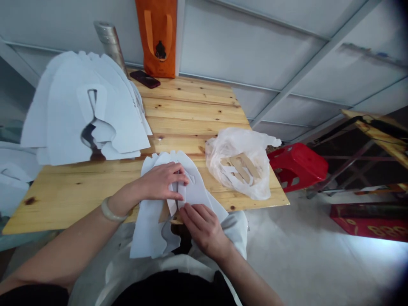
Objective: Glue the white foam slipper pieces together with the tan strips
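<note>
A white card cutout (pixel 198 191) with a scalloped top and a curvy opening lies partly on the table's front edge and partly over my lap. My left hand (pixel 162 180), with a pale bangle on its wrist, curls its thumb and fingers around a raised strip at the cutout's middle. Just below, my right hand (pixel 205 227) pinches the lower end of that strip, its fingertips partly hidden. A brown cardboard piece (pixel 164 212) shows under the white card between the hands. To the left, a thick stack of similar white cutouts (pixel 66 114) leans upright on the table.
A clear plastic bag (pixel 219 146) with brown cardboard pieces (pixel 244 165) sits right on the wooden table (pixel 188 114). At the back are a phone (pixel 145 79), an orange bag (pixel 159 46) and a silver cylinder (pixel 111 40). A red stool (pixel 299 163) stands beyond the table's right edge.
</note>
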`<state>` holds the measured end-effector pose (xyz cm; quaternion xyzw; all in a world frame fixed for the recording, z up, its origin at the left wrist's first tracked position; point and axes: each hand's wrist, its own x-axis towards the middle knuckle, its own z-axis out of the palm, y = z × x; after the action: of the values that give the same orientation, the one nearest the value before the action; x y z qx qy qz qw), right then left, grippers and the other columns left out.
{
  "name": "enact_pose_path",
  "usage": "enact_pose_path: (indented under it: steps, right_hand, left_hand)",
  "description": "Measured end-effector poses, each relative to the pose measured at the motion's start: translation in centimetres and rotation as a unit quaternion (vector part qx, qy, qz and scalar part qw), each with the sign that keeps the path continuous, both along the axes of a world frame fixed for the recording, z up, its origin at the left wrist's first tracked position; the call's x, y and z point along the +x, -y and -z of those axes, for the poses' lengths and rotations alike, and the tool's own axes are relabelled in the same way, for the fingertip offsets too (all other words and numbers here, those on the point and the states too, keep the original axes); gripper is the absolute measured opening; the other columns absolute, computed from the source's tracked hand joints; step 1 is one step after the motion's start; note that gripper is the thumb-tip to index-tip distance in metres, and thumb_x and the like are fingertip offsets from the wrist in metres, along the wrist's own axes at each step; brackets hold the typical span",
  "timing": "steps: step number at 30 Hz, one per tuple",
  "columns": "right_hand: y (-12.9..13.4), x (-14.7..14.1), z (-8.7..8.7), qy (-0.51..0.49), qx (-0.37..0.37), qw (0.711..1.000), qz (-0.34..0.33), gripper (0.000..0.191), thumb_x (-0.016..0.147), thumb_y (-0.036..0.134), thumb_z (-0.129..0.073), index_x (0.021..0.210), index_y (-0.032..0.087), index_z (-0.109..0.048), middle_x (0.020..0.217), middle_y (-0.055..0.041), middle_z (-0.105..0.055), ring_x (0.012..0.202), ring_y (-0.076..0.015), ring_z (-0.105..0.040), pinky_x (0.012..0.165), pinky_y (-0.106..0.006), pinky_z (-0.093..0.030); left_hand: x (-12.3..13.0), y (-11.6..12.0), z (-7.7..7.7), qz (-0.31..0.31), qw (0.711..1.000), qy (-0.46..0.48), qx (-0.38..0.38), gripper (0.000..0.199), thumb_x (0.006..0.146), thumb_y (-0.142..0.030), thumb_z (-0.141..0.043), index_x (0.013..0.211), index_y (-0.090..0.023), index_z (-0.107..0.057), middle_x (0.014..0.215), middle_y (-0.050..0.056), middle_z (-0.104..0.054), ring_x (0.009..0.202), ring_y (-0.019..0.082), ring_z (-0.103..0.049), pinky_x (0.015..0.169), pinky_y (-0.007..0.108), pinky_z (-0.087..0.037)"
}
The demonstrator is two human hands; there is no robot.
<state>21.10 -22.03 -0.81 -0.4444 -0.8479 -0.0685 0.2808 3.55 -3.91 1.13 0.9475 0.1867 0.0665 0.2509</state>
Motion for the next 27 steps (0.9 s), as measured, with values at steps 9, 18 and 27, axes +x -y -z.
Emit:
enact_pose_path:
  steps: [9,18,27]
  right_hand:
    - [-0.12,0.51,-0.54,-0.002,0.005,1.0,-0.016,0.027,0.102,0.005,-0.051,0.121,0.007,-0.069,0.111,-0.0165,-0.075,0.098,-0.0236,-0.069,0.079,-0.037,-0.063]
    - [-0.36,0.24,-0.27,-0.005,-0.004,1.0,-0.028,0.02,0.102,0.003,-0.054,0.113,0.005,-0.07,0.108,-0.0154,-0.075,0.091,-0.0226,-0.066,0.075,-0.036,-0.061]
    - [-0.21,0.32,0.17,-0.004,-0.006,1.0,-0.022,0.02,0.1,0.004,-0.057,0.116,0.006,-0.07,0.112,-0.0149,-0.075,0.095,-0.0229,-0.067,0.081,-0.036,-0.061]
  left_hand:
    - [0.05,-0.03,-0.03,-0.002,1.0,0.006,-0.011,0.039,0.084,-0.05,-0.082,0.115,-0.027,-0.074,0.119,0.005,-0.062,0.107,0.025,-0.063,0.092,0.036,-0.048]
    - [0.0,-0.03,0.06,0.008,1.0,0.016,0.002,0.042,0.082,-0.049,-0.085,0.115,-0.026,-0.073,0.119,0.006,-0.063,0.107,0.026,-0.063,0.09,0.037,-0.048]
    - [0.2,0.46,-0.15,0.002,1.0,0.015,0.012,0.046,0.077,-0.05,-0.087,0.111,-0.024,-0.072,0.118,0.006,-0.063,0.104,0.025,-0.062,0.092,0.037,-0.046]
